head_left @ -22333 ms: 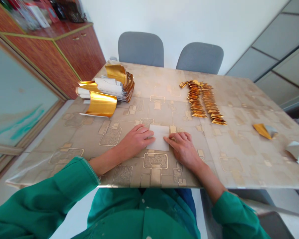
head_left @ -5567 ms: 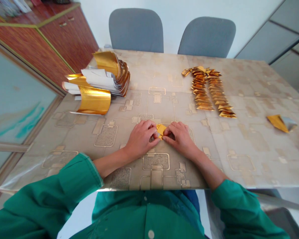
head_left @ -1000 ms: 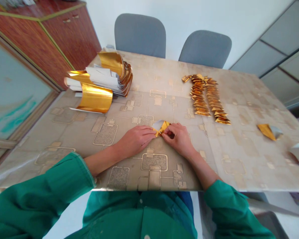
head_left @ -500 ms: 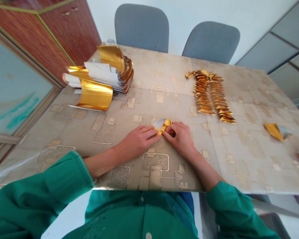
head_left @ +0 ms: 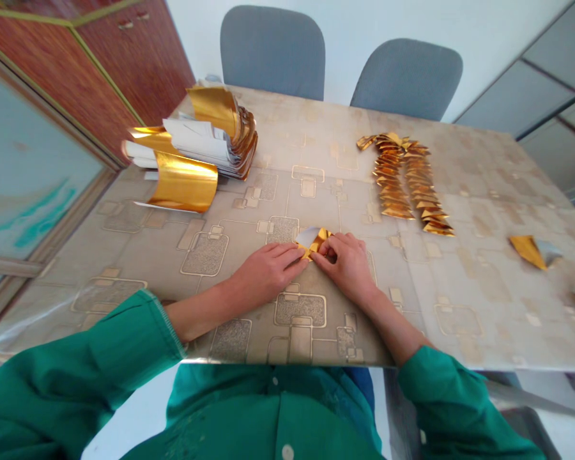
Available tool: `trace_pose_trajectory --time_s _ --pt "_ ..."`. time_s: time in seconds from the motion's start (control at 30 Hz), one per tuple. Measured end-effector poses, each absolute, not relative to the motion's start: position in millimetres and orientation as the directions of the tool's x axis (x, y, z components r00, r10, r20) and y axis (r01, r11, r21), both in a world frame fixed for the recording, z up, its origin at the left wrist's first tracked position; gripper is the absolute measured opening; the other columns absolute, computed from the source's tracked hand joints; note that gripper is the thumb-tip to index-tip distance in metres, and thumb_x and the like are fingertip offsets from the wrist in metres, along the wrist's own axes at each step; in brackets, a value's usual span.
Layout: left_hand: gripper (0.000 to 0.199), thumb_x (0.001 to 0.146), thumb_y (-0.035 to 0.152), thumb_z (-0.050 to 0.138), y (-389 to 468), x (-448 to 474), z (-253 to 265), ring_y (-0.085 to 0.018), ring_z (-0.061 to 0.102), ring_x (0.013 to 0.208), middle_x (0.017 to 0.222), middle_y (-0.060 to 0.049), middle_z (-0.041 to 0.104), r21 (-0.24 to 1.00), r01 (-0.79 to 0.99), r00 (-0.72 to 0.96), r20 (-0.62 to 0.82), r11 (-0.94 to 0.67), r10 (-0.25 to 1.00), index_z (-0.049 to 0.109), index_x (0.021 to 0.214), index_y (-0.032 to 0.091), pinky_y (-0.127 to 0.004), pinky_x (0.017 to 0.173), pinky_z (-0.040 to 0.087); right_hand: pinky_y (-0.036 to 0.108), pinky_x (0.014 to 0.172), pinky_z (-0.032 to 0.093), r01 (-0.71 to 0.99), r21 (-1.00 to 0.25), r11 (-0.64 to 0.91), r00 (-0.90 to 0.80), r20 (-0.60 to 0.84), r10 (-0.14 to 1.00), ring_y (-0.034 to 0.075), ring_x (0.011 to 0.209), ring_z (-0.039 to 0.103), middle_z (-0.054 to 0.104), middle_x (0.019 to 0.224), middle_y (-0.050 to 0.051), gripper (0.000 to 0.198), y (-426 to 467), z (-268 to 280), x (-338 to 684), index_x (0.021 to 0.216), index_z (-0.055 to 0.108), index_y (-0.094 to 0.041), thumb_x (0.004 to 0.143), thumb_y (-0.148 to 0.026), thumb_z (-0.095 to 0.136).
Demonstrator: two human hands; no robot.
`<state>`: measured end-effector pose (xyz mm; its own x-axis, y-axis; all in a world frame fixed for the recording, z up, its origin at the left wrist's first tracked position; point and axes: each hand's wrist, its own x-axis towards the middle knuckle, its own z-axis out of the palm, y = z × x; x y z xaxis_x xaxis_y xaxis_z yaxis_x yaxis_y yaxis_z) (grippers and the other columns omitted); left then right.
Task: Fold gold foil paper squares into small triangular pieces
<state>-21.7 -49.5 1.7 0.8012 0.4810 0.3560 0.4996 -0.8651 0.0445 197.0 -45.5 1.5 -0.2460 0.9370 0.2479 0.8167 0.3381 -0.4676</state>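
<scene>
Between my two hands, on the table near its front edge, lies a small piece of gold foil paper (head_left: 322, 238), partly folded, with a white patch showing at its far left. My left hand (head_left: 273, 268) comes in from the left, fingers together, its fingertips gripping the paper's left edge against the table. From the right, my right hand (head_left: 347, 262) pinches the near right part with thumb and curled index finger. Fingertips hide the paper's near edge.
A stack of gold and white paper sheets (head_left: 239, 150) stands back left, with a curled gold sheet (head_left: 186, 182) before it. Two rows of folded gold pieces (head_left: 393, 182) lie back right. One folded piece (head_left: 528, 250) rests far right. Two grey chairs (head_left: 273, 51) stand behind the table.
Both hands stay in nearly the same place on the gold foil paper. My right thumb has shifted very slightly left; the rest looks the same.
</scene>
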Motion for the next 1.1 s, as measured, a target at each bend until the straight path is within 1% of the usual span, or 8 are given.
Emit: trace_pose_trajectory --time_s 0.2,0.4,0.47,0.67,0.77,0.83,0.93,1.1 --pt "0.025 0.098 0.017 0.053 -50 -22 2 -0.026 0.061 0.116 0.122 -0.013 0.066 0.049 0.531 0.785 0.348 -0.846 0.513 0.064 0.12 0.015 -0.04 0.092 0.053 0.034 0.07 0.035 0.782 -0.553 0.29 -0.191 0.229 0.954 0.02 0.075 0.053 0.064 0.077 0.001 0.014 -45 -2 205 0.082 0.06 -0.023 0.087 -0.033 0.068" --pt "0.027 0.097 0.016 0.053 -50 -23 -3 -0.028 0.06 0.117 0.124 -0.014 0.065 0.046 0.513 0.788 0.371 -0.857 0.492 0.064 0.122 0.013 -0.043 0.094 0.053 0.034 0.074 0.034 0.777 -0.557 0.294 -0.201 0.224 0.954 0.019 0.075 0.053 0.064 0.075 0.001 0.015 -46 0 206 0.074 0.063 -0.023 0.086 -0.029 0.069" --pt "0.027 0.097 0.015 0.051 -48 -24 -2 -0.026 0.061 0.116 0.123 -0.013 0.066 0.101 0.508 0.775 0.379 -0.855 0.505 0.064 0.121 0.013 -0.043 0.095 0.053 0.034 0.074 0.034 0.77 -0.566 0.294 -0.202 0.222 0.954 0.019 0.075 0.052 0.064 0.074 0.001 0.015 -46 0 206 0.073 0.064 -0.023 0.086 -0.029 0.07" --pt "0.028 0.096 0.009 0.043 -39 -27 5 -0.02 0.063 0.11 0.116 -0.006 0.07 0.408 0.473 0.701 0.362 -0.781 0.614 0.066 0.11 0.016 -0.04 0.098 0.052 0.034 0.075 0.034 0.77 -0.577 0.272 -0.191 0.197 0.961 0.019 0.075 0.052 0.063 0.072 0.001 0.016 -46 0 205 0.071 0.063 -0.022 0.084 -0.027 0.071" --pt "0.027 0.094 0.007 0.043 -39 -27 6 -0.02 0.063 0.108 0.113 -0.007 0.07 0.461 0.515 0.658 0.327 -0.722 0.678 0.064 0.109 0.015 -0.039 0.097 0.052 0.034 0.076 0.034 0.778 -0.567 0.271 -0.194 0.194 0.962 0.019 0.076 0.053 0.063 0.074 0.001 0.016 -46 1 205 0.072 0.064 -0.022 0.085 -0.027 0.07" --pt "0.03 0.094 0.006 0.043 -39 -26 5 -0.02 0.063 0.107 0.114 -0.007 0.069 0.417 0.53 0.672 0.325 -0.738 0.666 0.062 0.116 0.015 -0.039 0.095 0.053 0.034 0.077 0.034 0.781 -0.559 0.279 -0.201 0.197 0.959 0.019 0.077 0.053 0.064 0.075 0.001 0.015 -47 1 205 0.073 0.064 -0.022 0.086 -0.028 0.069" --pt "0.034 0.096 0.009 0.046 -40 -26 3 -0.023 0.062 0.109 0.118 -0.008 0.068 0.268 0.495 0.743 0.363 -0.827 0.562 0.062 0.125 0.018 -0.04 0.093 0.053 0.033 0.077 0.033 0.776 -0.569 0.274 -0.199 0.191 0.961 0.019 0.077 0.053 0.065 0.075 0.001 0.014 -47 2 204 0.075 0.066 -0.022 0.086 -0.028 0.069" --pt "0.027 0.096 0.014 0.053 -42 -26 -3 -0.024 0.061 0.113 0.12 -0.01 0.067 0.115 0.474 0.787 0.388 -0.873 0.479 0.066 0.12 0.018 -0.039 0.093 0.053 0.033 0.079 0.032 0.77 -0.585 0.255 -0.181 0.183 0.966 0.018 0.077 0.052 0.064 0.072 -0.001 0.015 -49 4 201 0.071 0.064 -0.022 0.084 -0.025 0.072"
